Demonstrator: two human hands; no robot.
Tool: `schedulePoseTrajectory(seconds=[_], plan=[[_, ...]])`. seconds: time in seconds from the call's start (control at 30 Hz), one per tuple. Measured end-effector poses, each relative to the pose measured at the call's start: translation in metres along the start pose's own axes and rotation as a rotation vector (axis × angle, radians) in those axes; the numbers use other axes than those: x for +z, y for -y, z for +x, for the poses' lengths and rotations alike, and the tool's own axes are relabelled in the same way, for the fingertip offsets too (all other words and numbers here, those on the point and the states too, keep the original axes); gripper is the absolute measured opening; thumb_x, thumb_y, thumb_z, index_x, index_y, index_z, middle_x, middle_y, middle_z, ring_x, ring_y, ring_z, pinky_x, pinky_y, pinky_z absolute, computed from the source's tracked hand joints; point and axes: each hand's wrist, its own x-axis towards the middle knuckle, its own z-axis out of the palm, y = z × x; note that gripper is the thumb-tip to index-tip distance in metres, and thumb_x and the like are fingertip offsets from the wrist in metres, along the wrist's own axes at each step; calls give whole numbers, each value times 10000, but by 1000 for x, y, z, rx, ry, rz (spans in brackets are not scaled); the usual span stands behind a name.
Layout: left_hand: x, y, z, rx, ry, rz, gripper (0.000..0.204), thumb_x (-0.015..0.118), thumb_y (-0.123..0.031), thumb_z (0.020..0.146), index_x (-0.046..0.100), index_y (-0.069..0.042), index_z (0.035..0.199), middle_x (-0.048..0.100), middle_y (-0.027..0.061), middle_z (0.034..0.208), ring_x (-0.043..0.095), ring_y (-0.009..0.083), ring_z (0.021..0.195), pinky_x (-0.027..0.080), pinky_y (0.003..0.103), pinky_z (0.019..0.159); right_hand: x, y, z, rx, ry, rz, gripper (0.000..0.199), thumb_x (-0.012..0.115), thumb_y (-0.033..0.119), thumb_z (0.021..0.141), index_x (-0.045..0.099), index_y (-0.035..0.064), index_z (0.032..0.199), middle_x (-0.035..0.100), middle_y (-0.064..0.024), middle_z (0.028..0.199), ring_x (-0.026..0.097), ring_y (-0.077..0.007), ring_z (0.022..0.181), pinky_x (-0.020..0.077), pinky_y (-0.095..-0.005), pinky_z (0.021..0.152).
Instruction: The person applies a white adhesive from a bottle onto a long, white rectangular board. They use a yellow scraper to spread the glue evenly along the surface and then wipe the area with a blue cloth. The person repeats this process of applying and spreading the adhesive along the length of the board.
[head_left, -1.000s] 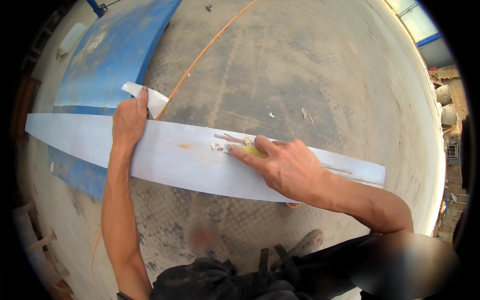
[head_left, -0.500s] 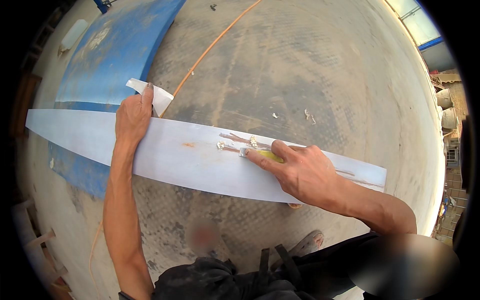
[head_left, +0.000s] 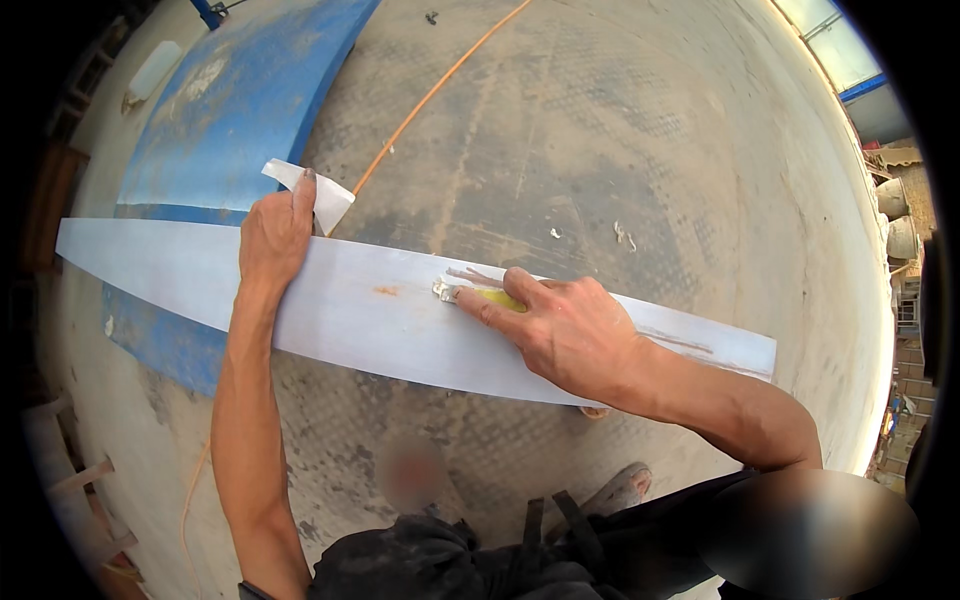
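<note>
Flanking pale panel (head_left: 350, 310), blue panel (head_left: 220, 120), orange cord (head_left: 440, 85)

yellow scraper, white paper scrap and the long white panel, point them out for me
yellow scraper (head_left: 492, 297), head view, on its yellow body beside the fingers
white paper scrap (head_left: 325, 198), head view, on its free right corner
long white panel (head_left: 160, 265), head view, on its bare left stretch

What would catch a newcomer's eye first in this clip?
A long pale grey panel runs across the middle. The right hand presses a yellow scraper onto its top face, and the left hand rests on its far edge, holding a white sheet. Behind, at upper left, a big blue curved panel lies on the concrete floor.
</note>
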Motion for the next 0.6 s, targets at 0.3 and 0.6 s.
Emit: schedulePoseTrajectory(seconds=[0.3,0.6], plan=[[-1,-1,1,-13,11,-8,739,395,-530,1064,634,66,698,630,289,716,606,491,710,462,534,682,5,3,1,-7,-14,2,610,622,65,883,516,153,1477,610,-150,1095,718,-265,778,565,-386,581],[2,1,0,9,4,4,738,395,-533,1063,622,54,679,629,276,707,603,484,700,463,534,681,2,11,9,-9,7,3,635,643,65,868,502,133,1483,614,-166,1142,720,-269,798,563,-384,580]])
